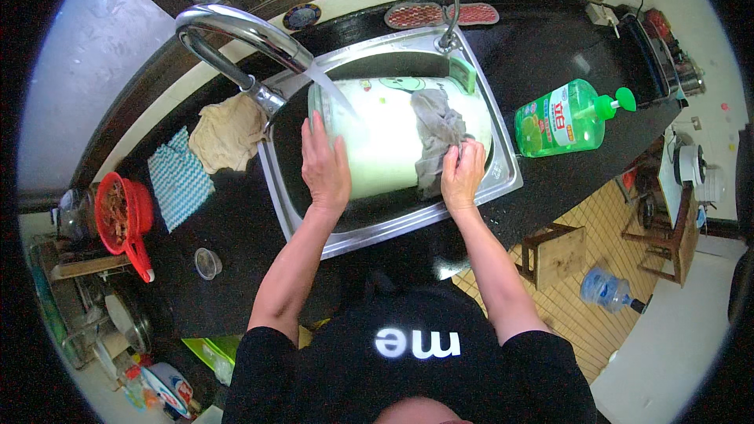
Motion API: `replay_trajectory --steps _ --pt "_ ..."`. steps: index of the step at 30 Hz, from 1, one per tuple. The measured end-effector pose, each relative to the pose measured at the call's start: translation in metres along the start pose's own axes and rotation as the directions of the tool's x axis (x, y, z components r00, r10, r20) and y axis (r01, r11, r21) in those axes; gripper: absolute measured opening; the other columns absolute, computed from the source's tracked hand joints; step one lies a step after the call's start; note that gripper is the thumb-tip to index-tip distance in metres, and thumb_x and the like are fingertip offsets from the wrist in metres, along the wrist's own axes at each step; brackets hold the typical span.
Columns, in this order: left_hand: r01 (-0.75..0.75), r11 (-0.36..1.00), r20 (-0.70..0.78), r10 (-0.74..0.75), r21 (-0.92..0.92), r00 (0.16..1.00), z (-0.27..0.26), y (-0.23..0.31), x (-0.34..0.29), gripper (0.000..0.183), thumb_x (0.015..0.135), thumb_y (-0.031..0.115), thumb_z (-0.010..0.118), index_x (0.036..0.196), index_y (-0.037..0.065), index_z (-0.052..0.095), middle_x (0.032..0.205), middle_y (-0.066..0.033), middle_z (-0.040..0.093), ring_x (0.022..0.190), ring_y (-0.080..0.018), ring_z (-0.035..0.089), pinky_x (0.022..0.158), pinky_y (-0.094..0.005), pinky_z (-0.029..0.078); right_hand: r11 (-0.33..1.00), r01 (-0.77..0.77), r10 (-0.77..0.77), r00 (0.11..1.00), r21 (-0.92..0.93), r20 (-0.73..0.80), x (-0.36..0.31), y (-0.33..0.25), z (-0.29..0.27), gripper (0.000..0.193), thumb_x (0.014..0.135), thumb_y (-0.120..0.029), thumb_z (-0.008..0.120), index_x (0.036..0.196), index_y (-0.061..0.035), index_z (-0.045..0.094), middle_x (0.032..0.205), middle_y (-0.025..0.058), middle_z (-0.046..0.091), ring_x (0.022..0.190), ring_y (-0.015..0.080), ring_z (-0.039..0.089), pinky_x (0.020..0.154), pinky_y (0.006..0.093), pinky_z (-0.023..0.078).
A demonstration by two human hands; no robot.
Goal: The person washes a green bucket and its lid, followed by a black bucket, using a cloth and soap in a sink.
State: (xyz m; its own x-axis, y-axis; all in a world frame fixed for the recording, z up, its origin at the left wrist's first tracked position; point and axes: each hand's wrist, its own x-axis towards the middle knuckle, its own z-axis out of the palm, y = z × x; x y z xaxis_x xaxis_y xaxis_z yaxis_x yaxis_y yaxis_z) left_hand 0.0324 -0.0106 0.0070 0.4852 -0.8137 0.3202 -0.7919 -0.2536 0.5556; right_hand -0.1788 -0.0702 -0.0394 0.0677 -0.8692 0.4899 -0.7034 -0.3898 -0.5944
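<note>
A white cylindrical bin (pixel 381 137) with a green cartoon print lies on its side in the steel sink (pixel 345 247). Water from the curved faucet (pixel 236 23) runs onto its left part. My left hand (pixel 323 165) rests on the bin's near left end, fingers stretched out and grasping nothing. A wet grey cloth (pixel 434 137) is draped over the bin's right part; my right hand (pixel 465 173) has its fingers bent on the cloth's near right edge, pressing it against the bin. A green sponge (pixel 462 74) stands at the sink's far right corner.
Right of the sink lies a green soap bottle (pixel 561 118) with a pump. To the left are a beige cloth (pixel 228 132), a striped cloth (pixel 179 177), a red strainer (pixel 126 216) and a small clear cup (pixel 207 264). A second thin faucet (pixel 452 0) rises behind the sink.
</note>
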Motion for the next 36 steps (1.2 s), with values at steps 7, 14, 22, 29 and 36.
replay_trajectory --steps 7,14,22,29,36 --pt "-0.229 0.962 -0.049 0.239 0.145 0.97 -0.023 0.017 0.017 0.05 0.081 0.009 0.055 0.129 0.002 0.039 0.126 -0.0284 0.04 0.111 -0.0413 0.047 0.087 -0.0422 0.044 0.97 -0.218 0.21 0.974 0.109 0.083 -0.003 -0.018 -0.014 0.017 0.081 -0.014 0.05 0.08 0.002 0.047 0.081 0.0188 0.048 0.078 0.0366 0.047 0.07 0.0434 0.039" --pt "-0.286 0.918 -0.074 0.317 0.275 0.946 -0.04 0.03 -0.001 0.051 0.078 0.005 0.058 0.127 0.005 0.044 0.127 -0.029 0.041 0.109 -0.0406 0.05 0.087 -0.0401 0.046 0.95 -0.278 0.263 0.958 0.142 0.112 -0.011 -0.016 -0.017 0.018 0.08 -0.016 0.051 0.079 0.0021 0.046 0.081 0.0192 0.048 0.078 0.0378 0.049 0.069 0.0445 0.039" --pt "-0.252 0.927 -0.081 0.284 0.277 0.955 -0.036 0.006 -0.02 0.051 0.078 0.003 0.057 0.128 0.004 0.044 0.129 -0.0295 0.038 0.112 -0.0419 0.048 0.086 -0.0419 0.046 0.972 -0.19 0.176 0.978 0.136 0.109 -0.004 -0.023 -0.011 0.019 0.081 -0.017 0.051 0.082 0.0014 0.049 0.082 0.0188 0.049 0.079 0.0371 0.05 0.068 0.0438 0.04" --pt "-0.094 0.987 0.054 0.088 0.133 0.995 -0.007 -0.008 -0.022 0.05 0.083 0.008 0.052 0.131 0.004 0.039 0.134 -0.0309 0.03 0.12 -0.0433 0.038 0.093 -0.0437 0.039 0.984 0.153 -0.116 0.94 -0.092 0.321 0.058 -0.067 0.035 0.022 0.077 -0.024 0.057 0.084 -0.0038 0.051 0.091 0.0136 0.051 0.087 0.029 0.05 0.07 0.0388 0.048" --pt "0.149 0.981 0.301 -0.105 -0.127 0.948 -0.029 -0.018 -0.06 0.094 0.077 0.022 0.065 0.142 0.011 -0.001 0.14 -0.0299 0.018 0.128 -0.0418 0.026 0.102 -0.0427 0.03 0.996 0.068 -0.076 0.983 0.053 0.165 0.039 -0.019 0.018 0.017 0.077 -0.02 0.056 0.081 -0.0044 0.051 0.085 0.0144 0.05 0.081 0.0313 0.05 0.07 0.0412 0.045"
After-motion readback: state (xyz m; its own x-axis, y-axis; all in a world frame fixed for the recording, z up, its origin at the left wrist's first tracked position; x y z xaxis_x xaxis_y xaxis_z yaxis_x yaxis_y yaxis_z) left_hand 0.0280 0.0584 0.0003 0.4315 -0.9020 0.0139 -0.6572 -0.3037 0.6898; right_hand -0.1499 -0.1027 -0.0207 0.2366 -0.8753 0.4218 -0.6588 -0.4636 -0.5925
